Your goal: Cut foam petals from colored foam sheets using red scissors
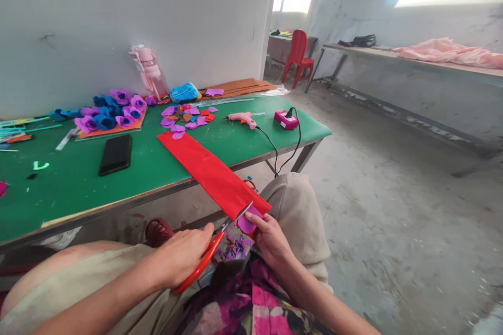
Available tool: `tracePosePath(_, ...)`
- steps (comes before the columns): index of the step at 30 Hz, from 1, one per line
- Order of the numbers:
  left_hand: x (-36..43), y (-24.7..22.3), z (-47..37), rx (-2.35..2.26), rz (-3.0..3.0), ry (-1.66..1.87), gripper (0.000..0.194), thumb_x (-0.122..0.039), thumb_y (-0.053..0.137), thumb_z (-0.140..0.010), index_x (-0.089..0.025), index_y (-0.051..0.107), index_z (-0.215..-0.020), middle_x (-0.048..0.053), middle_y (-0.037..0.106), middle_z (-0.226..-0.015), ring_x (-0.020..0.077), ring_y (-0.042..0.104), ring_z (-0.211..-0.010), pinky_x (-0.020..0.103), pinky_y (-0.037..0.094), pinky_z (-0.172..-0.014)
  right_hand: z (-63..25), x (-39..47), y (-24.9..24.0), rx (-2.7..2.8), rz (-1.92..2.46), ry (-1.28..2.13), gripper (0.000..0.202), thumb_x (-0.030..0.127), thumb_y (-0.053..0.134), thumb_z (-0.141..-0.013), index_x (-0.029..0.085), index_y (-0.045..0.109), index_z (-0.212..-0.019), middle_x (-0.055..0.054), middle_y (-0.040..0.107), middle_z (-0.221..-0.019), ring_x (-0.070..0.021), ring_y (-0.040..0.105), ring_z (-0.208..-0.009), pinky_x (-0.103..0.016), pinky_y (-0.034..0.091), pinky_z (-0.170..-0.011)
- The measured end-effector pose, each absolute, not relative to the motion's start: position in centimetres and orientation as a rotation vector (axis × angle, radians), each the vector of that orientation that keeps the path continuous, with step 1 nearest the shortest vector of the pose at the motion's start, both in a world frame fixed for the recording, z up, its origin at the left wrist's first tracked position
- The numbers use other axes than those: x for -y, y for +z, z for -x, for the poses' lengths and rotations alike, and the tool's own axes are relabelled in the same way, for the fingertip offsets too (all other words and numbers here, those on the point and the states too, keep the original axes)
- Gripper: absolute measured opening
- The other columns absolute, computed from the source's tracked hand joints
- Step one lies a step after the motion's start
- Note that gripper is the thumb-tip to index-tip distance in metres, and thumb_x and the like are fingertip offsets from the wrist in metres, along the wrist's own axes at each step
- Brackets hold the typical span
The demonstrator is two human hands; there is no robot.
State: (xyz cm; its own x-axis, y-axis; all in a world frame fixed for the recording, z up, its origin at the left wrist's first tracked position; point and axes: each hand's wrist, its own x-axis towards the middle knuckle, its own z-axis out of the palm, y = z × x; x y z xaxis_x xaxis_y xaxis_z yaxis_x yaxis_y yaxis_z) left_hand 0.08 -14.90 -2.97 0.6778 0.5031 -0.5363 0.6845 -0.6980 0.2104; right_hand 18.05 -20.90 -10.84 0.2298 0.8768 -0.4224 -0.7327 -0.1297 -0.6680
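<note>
My left hand [184,251] is closed around the handles of red-handled scissors [204,260]. The blades are at the near end of a long red strip [214,175] of paper or cloth, which reaches from my lap up onto the green table. My right hand [272,238] pinches a purple petal-shaped piece [247,223] against that end of the strip, thumb on top. The scissor tips lie beside my right thumb. Whether the blades are fully closed is hard to see.
On the green table [74,183] lie a phone [115,154], cut petals [191,111], purple and blue flowers [110,111], a pink glue gun [242,119] and its corded magenta box [286,119]. A pink bottle [147,68] stands behind. Purple scraps [234,247] lie below my hands.
</note>
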Motion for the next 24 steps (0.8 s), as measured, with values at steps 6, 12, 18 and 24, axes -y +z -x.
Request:
tracePosePath(6,14.8,-2.5,-1.8,-0.917,-2.499,-0.607,0.004,-0.019,0.036,-0.084,-0.022,0.037,-0.086,0.01,0.067,-0.086,0.0273,0.066,-0.081,0.033,0.045,-0.063,-17.6,21.0,-10.9,0.243,0.96,1.415,0.025,0.027,0.077,-0.063,0.017,0.07,-0.085,-0.003,0.073,-0.078,-0.0128,0.062,-0.06,-0.023,0.049,-0.061)
tracePosePath(12,14.5,-3.6,-2.5,-0.865,-2.506,-0.516,0.007,-0.02,0.033,-0.087,-0.021,0.039,-0.091,0.01,0.066,-0.087,0.0271,0.066,-0.082,0.033,0.045,-0.064,-18.0,21.1,-10.6,0.223,0.964,1.383,0.027,0.027,0.078,-0.062,0.017,0.07,-0.086,-0.003,0.073,-0.078,-0.013,0.063,-0.061,-0.023,0.049,-0.062)
tracePosePath(18,14.4,-4.6,-2.7,-0.819,-2.501,-0.44,0.016,-0.023,0.037,-0.087,-0.021,0.038,-0.103,0.006,0.066,-0.084,0.0255,0.067,-0.079,0.029,0.04,-0.059,-18.3,21.2,-10.5,0.232,0.925,1.375,0.026,0.025,0.076,-0.064,0.017,0.07,-0.089,-0.003,0.073,-0.079,-0.0128,0.063,-0.063,-0.023,0.049,-0.064)
tracePosePath(24,14.9,-5.7,-2.6,-0.828,-2.435,-0.334,0.02,-0.02,0.036,-0.086,-0.021,0.039,-0.106,0.002,0.062,-0.072,0.0189,0.063,-0.064,0.026,0.034,-0.053,-18.3,21.2,-10.6,0.222,0.955,1.393,0.027,0.026,0.078,-0.063,0.016,0.07,-0.087,-0.003,0.073,-0.075,-0.0131,0.062,-0.058,-0.024,0.049,-0.06)
